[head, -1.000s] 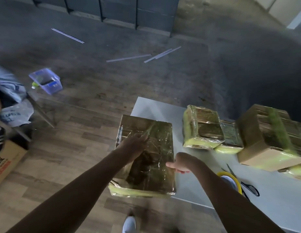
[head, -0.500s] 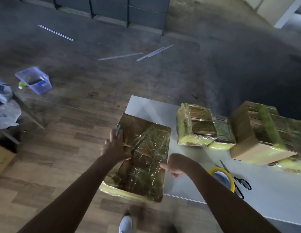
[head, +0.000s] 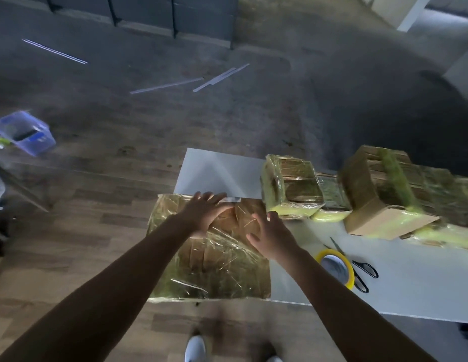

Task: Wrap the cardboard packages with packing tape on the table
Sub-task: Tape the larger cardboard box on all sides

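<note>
Cardboard first: where is the piece being worked? (colleague)

Item 1, the flat cardboard package (head: 214, 259), glossy with tape, lies on the near left corner of the white table (head: 222, 173). Its left side overhangs the edge. (me, at the remote desk)

How is it held, and why? (colleague)

I see the left hand (head: 204, 214) palm down at the far edge, fingers straight and spread, tips at a pale strip (head: 231, 199). I judge it is pressing tape flat. The right hand (head: 273, 237) is over the right part of the top, fingers apart and gripping nothing. Whether it touches, I cannot tell. Flat hands would also steady a load that hangs off the table. (me)

Counts? (colleague)

- One tape roll (head: 335, 267), yellow-rimmed, flat beside the right forearm, presumably kept within reach.
- One pair of scissors (head: 359, 271) just beside it.
- Wrapped and standing to the right, three I can count: a small package (head: 290, 186), a large package (head: 379, 189) and a low package (head: 332, 195) between them. The yellowish wrapping at the right edge may be more.
- One plastic tub (head: 23, 131) on the floor, well apart. (me)
</note>
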The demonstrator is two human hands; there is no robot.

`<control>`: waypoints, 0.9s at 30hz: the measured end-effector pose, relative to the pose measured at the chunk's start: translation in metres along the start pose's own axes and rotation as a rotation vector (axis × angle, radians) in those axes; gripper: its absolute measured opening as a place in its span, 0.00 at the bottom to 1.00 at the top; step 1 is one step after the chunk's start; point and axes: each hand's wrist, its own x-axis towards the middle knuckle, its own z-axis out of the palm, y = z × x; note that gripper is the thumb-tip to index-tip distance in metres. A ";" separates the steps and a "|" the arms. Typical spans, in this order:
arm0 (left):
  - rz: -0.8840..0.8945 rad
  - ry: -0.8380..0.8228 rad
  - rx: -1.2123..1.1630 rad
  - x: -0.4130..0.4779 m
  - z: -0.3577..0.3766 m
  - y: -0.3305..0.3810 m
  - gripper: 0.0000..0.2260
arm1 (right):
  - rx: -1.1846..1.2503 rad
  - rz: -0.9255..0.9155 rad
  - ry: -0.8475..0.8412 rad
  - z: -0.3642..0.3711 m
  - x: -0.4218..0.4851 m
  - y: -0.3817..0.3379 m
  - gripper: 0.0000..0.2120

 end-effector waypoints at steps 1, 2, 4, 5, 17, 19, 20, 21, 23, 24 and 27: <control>0.022 0.037 -0.015 0.007 0.000 0.004 0.38 | -0.049 0.010 0.006 0.000 -0.002 0.002 0.28; 0.031 0.088 -0.048 0.012 0.000 0.008 0.34 | -0.098 0.007 0.017 0.001 -0.003 0.003 0.29; -0.044 0.191 -0.079 0.019 0.002 0.016 0.26 | -0.136 -0.001 0.023 0.002 -0.005 0.006 0.30; -0.123 0.216 -0.062 0.018 0.003 0.021 0.23 | -0.135 0.003 0.021 0.002 -0.004 0.006 0.32; -0.281 0.215 -0.304 -0.025 0.043 0.033 0.16 | -0.391 -0.177 0.024 0.016 0.026 -0.022 0.30; -0.276 0.137 -0.264 -0.027 0.043 0.032 0.20 | -0.457 -0.178 0.008 0.021 0.030 -0.022 0.29; -0.286 0.104 -0.233 -0.026 0.042 0.033 0.21 | -0.463 -0.178 -0.004 0.024 0.031 -0.020 0.29; -0.294 0.081 -0.204 -0.024 0.041 0.035 0.22 | -0.471 -0.183 -0.005 0.026 0.032 -0.018 0.28; -0.290 0.056 -0.162 -0.018 0.040 0.038 0.21 | -0.509 -0.202 -0.015 0.022 0.029 -0.018 0.27; -0.283 0.053 -0.163 -0.017 0.041 0.038 0.21 | -0.536 -0.196 -0.034 0.019 0.028 -0.019 0.26; -0.236 0.112 -0.285 -0.018 0.046 0.032 0.19 | -0.564 -0.258 -0.054 0.013 0.027 -0.021 0.22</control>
